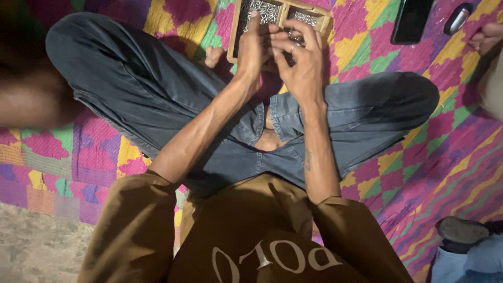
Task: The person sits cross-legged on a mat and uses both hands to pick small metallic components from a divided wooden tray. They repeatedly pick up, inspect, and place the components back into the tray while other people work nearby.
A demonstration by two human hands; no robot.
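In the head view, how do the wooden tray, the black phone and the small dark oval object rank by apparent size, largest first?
1. Wooden tray, though the hands cover part of it and the frame cuts it.
2. Black phone, also cut by the top edge.
3. Small dark oval object, clearly the smallest.

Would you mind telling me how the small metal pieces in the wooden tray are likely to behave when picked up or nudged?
The small metal pieces look tiny and shiny, so probably slippery and light singly. Heaped loosely in the wooden tray, they would likely shift or scatter if nudged. The left hand and right hand meet fingertip to fingertip, suggesting pinching.
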